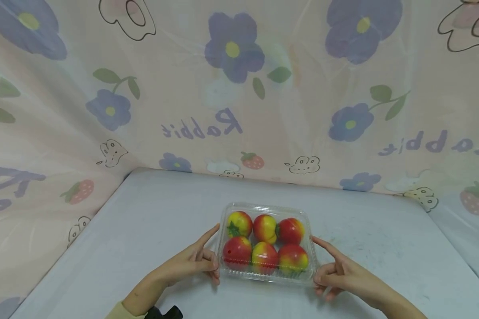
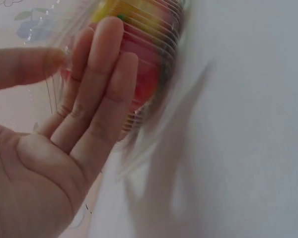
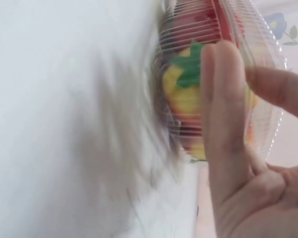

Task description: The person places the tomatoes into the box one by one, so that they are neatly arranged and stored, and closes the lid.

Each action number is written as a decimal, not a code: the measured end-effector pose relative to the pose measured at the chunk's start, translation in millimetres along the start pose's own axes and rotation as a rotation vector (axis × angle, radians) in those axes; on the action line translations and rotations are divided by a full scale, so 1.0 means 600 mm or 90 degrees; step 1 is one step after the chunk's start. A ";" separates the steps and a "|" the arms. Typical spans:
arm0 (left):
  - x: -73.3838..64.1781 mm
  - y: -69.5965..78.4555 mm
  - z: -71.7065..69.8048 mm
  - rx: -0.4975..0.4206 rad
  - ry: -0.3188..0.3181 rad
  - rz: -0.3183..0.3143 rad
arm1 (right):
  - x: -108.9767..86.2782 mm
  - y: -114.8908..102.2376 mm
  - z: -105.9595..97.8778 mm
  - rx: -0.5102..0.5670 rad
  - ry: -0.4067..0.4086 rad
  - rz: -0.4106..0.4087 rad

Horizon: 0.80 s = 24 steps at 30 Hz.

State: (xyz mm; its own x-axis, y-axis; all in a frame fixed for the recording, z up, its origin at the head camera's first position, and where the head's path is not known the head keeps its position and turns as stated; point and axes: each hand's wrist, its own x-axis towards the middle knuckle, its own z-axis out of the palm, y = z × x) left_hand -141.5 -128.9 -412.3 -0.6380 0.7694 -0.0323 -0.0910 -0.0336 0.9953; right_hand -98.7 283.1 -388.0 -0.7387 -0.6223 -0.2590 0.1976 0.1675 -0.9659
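Observation:
A clear plastic clamshell box (image 1: 269, 278), its lid down, sits between both hands over the white table. Inside lie several round red-and-yellow fruits (image 1: 265, 258) in two rows, some with green leafy tops. At the box's left side, the left hand (image 1: 187, 261) pinches the rim, its index finger pointing forward along the edge. Opposite it, the right hand (image 1: 345, 274) holds the right rim the same way. Close up in the left wrist view, the thumb meets the rim while the other fingers lie along the ribbed wall (image 2: 171, 29). The right wrist view shows the thumb at the rim too.
The white table (image 1: 175, 199) spreads around the box. Behind and to the sides hangs a printed curtain (image 1: 279, 115) with flowers, strawberries and mirrored lettering. A black object (image 1: 171, 313) shows beside the left wrist at the bottom edge.

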 end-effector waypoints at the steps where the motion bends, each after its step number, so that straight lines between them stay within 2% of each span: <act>1: 0.000 0.000 0.000 -0.005 -0.002 0.000 | 0.000 0.000 0.000 0.003 -0.002 0.000; 10: 0.004 0.007 0.003 -0.035 -0.026 0.012 | 0.005 0.007 0.002 0.055 -0.019 -0.013; 24: 0.006 0.010 0.006 -0.020 -0.005 -0.004 | 0.008 0.020 -0.001 0.106 -0.038 -0.035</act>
State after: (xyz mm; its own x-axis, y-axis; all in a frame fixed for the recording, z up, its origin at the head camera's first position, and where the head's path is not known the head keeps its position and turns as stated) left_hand -141.5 -124.2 -406.0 -0.6317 0.7742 -0.0383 -0.1198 -0.0486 0.9916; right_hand -100.5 282.7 -400.8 -0.7128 -0.6721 -0.2004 0.2651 0.0064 -0.9642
